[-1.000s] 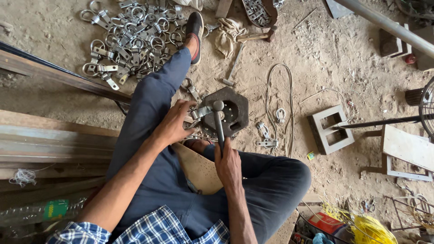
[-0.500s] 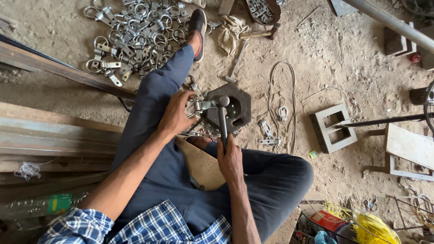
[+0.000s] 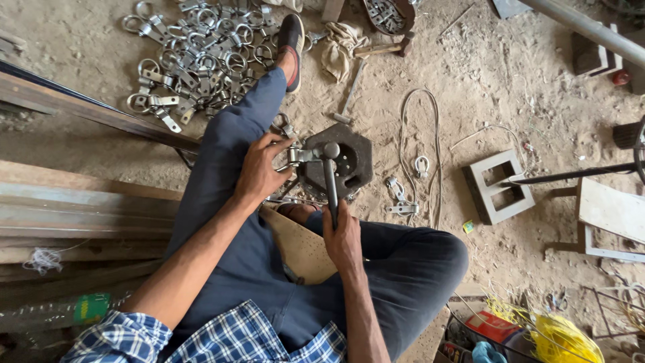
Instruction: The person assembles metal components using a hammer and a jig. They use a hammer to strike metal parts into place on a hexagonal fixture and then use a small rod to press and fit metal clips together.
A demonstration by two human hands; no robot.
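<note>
Left grip [image 3: 259,171] covers most of the metal clip [image 3: 294,156] it pinches; clip shape unclear. Right grip [image 3: 342,238] hides the hammer [image 3: 330,176] handle's lower end. Clip pile [image 3: 195,57] far beyond left grip cut off at top edge. Yellow bundle [image 3: 561,339] right of right grip cropped at bottom.

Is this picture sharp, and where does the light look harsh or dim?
Head view: soft, even daylight, no hard shadows; the sandy ground at top right looks brightest and slightly washed out; the right hand and grey hexagonal metal block are sharp; the blue checked sleeve at the bottom edge is slightly soft.
</note>
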